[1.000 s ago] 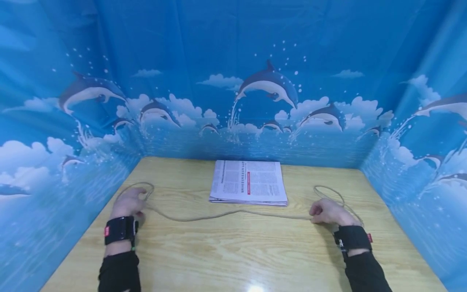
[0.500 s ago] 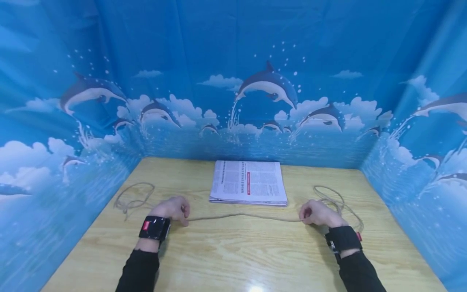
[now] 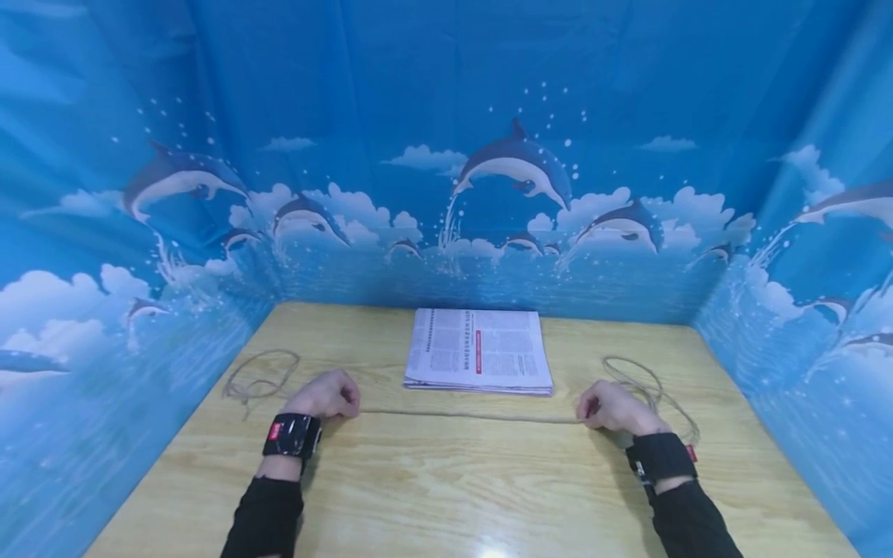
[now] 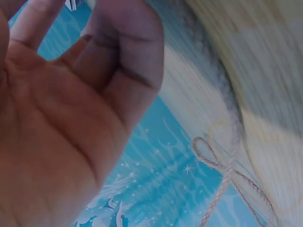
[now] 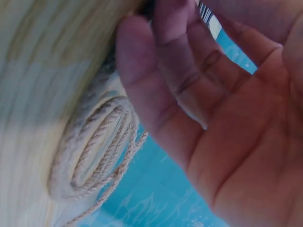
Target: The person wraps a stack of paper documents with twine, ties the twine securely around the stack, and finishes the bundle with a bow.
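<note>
A thin tan rope runs nearly straight across the table between both hands. My left hand pinches it at the left end of this stretch, fingers curled. At the other end my right hand pinches it too, just right of the newspaper's near corner. Loose loops of the rope lie behind each hand, a few on the left and a larger coil on the right. In the left wrist view the braided rope crosses itself on the table. The right wrist view shows the coiled rope beside the fingers; the fingertips are partly hidden.
A folded stack of newspaper lies toward the back of the wooden table, just beyond the straight stretch of rope. A blue curtain printed with dolphins encloses the table at the back and both sides.
My left hand has moved right along the rope from the far left, uncovering the loops there. The right hand has shifted slightly left. The slack between the hands has been pulled nearly straight.
</note>
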`<action>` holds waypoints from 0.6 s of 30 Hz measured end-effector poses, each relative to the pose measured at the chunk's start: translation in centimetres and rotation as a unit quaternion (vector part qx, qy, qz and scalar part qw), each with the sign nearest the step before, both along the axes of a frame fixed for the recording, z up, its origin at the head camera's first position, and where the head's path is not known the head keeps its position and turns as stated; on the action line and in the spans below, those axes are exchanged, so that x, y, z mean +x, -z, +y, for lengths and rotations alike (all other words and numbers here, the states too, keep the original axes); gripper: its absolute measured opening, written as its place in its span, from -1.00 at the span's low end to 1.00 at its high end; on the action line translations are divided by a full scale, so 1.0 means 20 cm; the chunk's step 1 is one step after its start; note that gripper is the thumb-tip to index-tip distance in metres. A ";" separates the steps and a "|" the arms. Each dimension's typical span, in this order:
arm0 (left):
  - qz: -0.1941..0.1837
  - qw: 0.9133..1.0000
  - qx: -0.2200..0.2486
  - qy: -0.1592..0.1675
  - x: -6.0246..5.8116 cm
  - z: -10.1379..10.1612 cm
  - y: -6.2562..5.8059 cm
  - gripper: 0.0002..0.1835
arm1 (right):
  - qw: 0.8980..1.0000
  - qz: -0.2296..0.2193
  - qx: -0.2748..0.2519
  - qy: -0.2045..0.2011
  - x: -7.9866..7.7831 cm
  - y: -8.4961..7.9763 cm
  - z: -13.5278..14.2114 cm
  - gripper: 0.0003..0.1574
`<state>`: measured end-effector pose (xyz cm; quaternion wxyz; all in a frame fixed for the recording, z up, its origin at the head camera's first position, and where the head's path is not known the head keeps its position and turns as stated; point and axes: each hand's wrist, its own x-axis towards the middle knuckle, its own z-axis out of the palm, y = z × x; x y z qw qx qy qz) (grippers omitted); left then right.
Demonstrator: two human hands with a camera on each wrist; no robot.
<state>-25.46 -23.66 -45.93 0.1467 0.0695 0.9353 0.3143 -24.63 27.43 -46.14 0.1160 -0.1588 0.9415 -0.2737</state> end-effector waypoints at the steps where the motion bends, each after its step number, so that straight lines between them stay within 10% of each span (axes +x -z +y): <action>1: 0.002 1.000 -0.010 -0.002 0.00 0.01 0.00 -0.89 | 1.000 0.000 0.002 -0.001 0.00 0.00 0.00 -0.80; 11: 0.027 0.998 -0.057 -0.004 -0.01 0.05 -0.03 -0.67 | 1.000 -0.009 -0.028 0.003 0.01 -0.04 -0.03 -0.60; 18: 0.028 0.997 -0.055 0.055 0.00 0.12 -0.02 -0.84 | 1.000 -0.021 0.001 -0.019 0.02 -0.02 -0.08 -0.73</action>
